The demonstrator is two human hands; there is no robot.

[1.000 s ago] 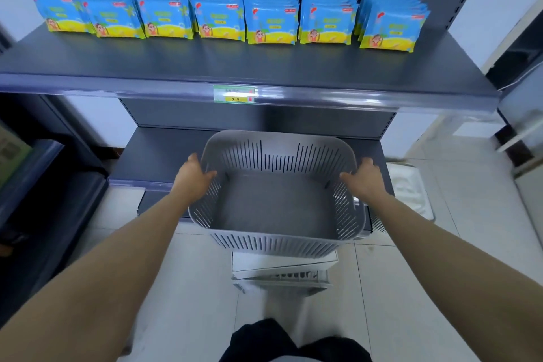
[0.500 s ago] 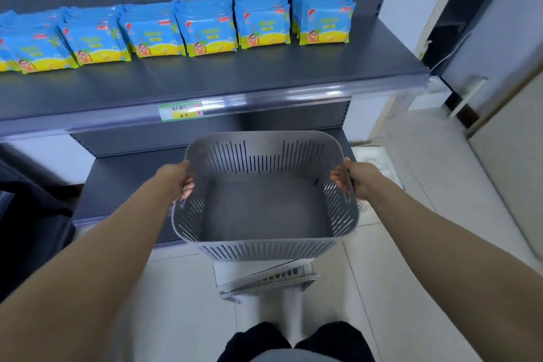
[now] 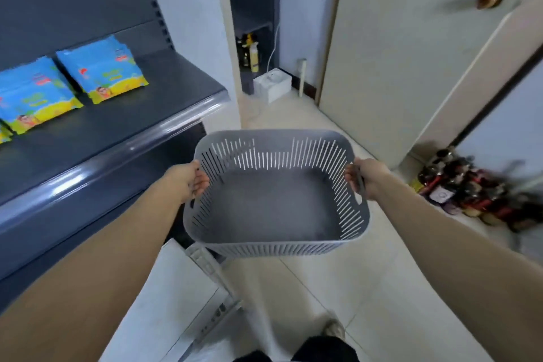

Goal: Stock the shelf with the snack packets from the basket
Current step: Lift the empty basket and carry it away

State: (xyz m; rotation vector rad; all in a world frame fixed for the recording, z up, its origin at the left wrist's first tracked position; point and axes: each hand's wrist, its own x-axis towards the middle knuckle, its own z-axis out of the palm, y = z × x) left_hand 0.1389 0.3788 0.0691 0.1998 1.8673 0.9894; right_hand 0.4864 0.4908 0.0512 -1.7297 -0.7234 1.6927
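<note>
From here I see blue-and-yellow snack packets (image 3: 102,70) lying on the grey shelf (image 3: 117,132) at far left. The left hand (image 3: 188,182) curls round the grey slotted basket's (image 3: 276,134) left rim and the right hand (image 3: 367,178) grips its right rim, holding it above the floor tiles beside the shelf. Bottles (image 3: 464,188) sit on the floor at right.

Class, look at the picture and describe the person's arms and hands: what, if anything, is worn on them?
Both arms are bare as far as the view shows: no sleeves. The left hand and right hand wear no gloves; no watch, bracelet or ring shows.
</note>
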